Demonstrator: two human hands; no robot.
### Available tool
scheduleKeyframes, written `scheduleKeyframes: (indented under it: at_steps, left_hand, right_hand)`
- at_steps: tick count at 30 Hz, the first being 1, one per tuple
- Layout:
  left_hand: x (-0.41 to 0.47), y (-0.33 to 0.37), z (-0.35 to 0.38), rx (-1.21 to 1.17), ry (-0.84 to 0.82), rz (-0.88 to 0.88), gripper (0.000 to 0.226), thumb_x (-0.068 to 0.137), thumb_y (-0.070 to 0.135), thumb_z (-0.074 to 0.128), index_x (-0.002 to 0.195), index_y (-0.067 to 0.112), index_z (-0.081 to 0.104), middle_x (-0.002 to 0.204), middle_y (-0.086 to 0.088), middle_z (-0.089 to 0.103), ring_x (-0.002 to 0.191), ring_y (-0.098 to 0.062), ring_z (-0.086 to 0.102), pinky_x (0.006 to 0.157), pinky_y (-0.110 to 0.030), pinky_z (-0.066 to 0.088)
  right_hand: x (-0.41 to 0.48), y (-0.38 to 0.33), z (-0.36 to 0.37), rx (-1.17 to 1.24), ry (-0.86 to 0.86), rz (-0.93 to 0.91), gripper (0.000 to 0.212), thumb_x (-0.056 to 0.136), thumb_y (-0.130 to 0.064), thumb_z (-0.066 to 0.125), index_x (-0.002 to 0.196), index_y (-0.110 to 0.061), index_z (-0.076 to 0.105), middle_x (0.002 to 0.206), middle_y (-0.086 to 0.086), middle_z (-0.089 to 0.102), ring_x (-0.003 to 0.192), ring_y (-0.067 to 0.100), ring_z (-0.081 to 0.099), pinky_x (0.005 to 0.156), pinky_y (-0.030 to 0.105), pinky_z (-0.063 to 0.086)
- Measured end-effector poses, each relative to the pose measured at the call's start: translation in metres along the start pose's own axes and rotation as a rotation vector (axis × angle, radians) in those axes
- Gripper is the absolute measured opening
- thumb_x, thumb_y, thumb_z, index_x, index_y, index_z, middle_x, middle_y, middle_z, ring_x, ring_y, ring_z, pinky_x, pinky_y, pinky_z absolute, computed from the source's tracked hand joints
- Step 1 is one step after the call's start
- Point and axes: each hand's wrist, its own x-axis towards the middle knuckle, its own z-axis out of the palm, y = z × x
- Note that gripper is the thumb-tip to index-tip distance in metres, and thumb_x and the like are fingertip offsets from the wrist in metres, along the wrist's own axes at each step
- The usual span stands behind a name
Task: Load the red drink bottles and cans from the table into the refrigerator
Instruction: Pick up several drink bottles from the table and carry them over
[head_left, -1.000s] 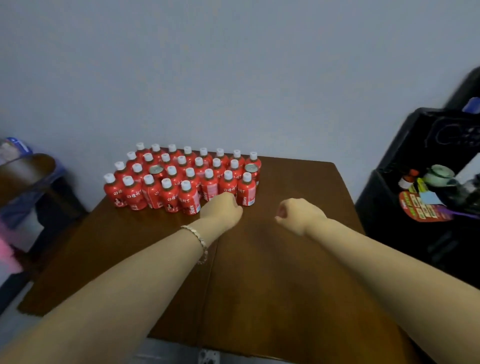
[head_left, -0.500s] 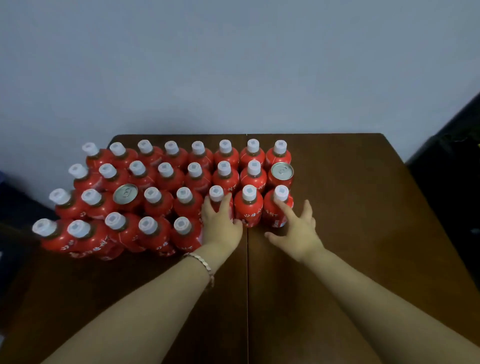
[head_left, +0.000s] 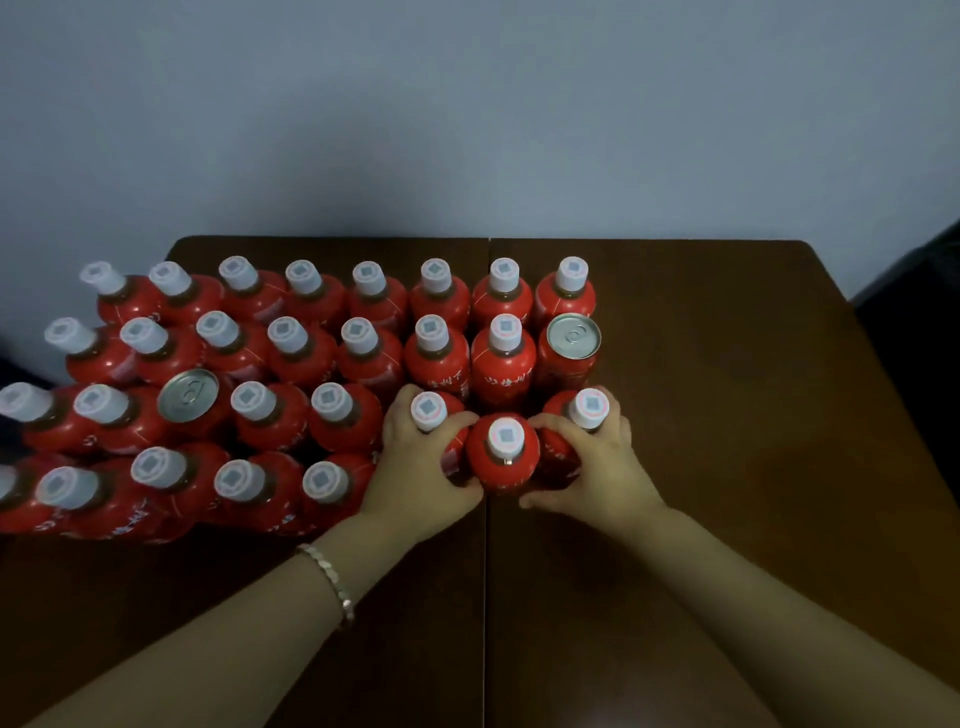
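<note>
A dark brown desk (head_left: 727, 467) stands against a grey wall (head_left: 467, 104). Upright red, white-capped bottles (head_left: 358, 338) and two cans (head_left: 573, 338) crowd its left half. At the group's near right corner, the left hand (head_left: 415, 467) has its fingers wrapped round the left bottle (head_left: 428, 410). The right hand (head_left: 597, 467) grips the right bottle (head_left: 588, 408), with the middle bottle (head_left: 503, 457) between them.

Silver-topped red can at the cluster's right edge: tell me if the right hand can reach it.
Probably, once freed: the right hand grips a white-capped red bottle directly in front of the silver-topped red can, whose right side has no neighbour.
</note>
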Motion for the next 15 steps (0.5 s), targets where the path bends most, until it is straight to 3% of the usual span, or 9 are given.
scheduleKeyframes:
  at_steps: [2,4,6,8,10,12,15]
  left_hand:
    - [-0.007,-0.006,-0.003,-0.051,-0.193,0.07,0.059,0.062,0.023,0.079,0.117,0.027,0.06,0.144,0.001,0.013,0.139,-0.026,0.015,0.115,-0.033,0.016]
    - [-0.017,-0.005,0.0,-0.081,-0.377,0.149,0.068,0.062,0.034,0.082,0.124,0.034,0.054,0.143,0.016,-0.007,0.14,-0.013,-0.005,0.113,-0.027,0.007]
    - [-0.029,0.002,0.009,-0.072,-0.447,0.194,0.077,0.058,0.047,0.082,0.127,0.039,0.05,0.143,0.022,-0.025,0.138,-0.012,-0.025,0.113,-0.034,0.003]
    - [-0.04,0.007,0.021,-0.055,-0.41,0.177,0.084,0.052,0.056,0.081,0.128,0.045,0.047,0.138,0.024,-0.042,0.132,-0.013,-0.041,0.11,-0.044,0.0]
    - [-0.048,0.009,0.029,-0.055,-0.348,0.131,0.088,0.047,0.062,0.08,0.126,0.056,0.041,0.137,0.018,-0.049,0.13,-0.016,-0.044,0.109,-0.051,0.002]
    - [-0.053,0.01,0.034,-0.068,-0.311,0.095,0.093,0.042,0.068,0.075,0.124,0.067,0.031,0.137,0.016,-0.049,0.134,-0.023,-0.038,0.111,-0.057,0.008]
    - [-0.055,0.008,0.04,-0.074,-0.253,0.099,0.097,0.038,0.073,0.073,0.125,0.064,0.03,0.14,0.015,-0.046,0.139,-0.027,-0.025,0.112,-0.05,0.015]
  right_hand:
    - [-0.01,0.006,-0.005,-0.045,-0.106,-0.044,0.084,0.05,-0.046,0.086,0.123,-0.046,0.046,0.147,-0.001,0.007,0.136,0.029,0.003,0.112,0.046,0.016]
    - [-0.022,0.011,-0.007,-0.09,-0.227,-0.081,0.091,0.047,-0.05,0.086,0.127,-0.048,0.041,0.151,-0.001,0.0,0.139,0.026,-0.005,0.113,0.047,0.016]
    - [-0.035,0.015,-0.006,-0.145,-0.293,-0.134,0.099,0.046,-0.054,0.085,0.132,-0.049,0.035,0.152,-0.001,-0.015,0.14,0.025,-0.015,0.113,0.049,0.017]
    - [-0.048,0.02,-0.002,-0.143,-0.249,-0.145,0.102,0.046,-0.058,0.083,0.133,-0.055,0.029,0.146,-0.005,-0.038,0.137,0.02,-0.027,0.113,0.046,0.016]
    - [-0.056,0.022,0.004,-0.1,-0.176,-0.134,0.104,0.047,-0.059,0.083,0.127,-0.067,0.016,0.136,-0.012,-0.052,0.134,0.018,-0.032,0.112,0.043,0.014]
    - [-0.061,0.024,0.011,-0.118,-0.143,-0.151,0.105,0.049,-0.061,0.081,0.124,-0.069,0.008,0.133,-0.011,-0.055,0.135,0.019,-0.029,0.111,0.037,0.012]
    - [-0.061,0.026,0.019,-0.07,-0.088,-0.167,0.101,0.048,-0.063,0.08,0.134,-0.055,0.028,0.137,-0.011,-0.049,0.138,0.019,-0.018,0.111,0.033,0.014]
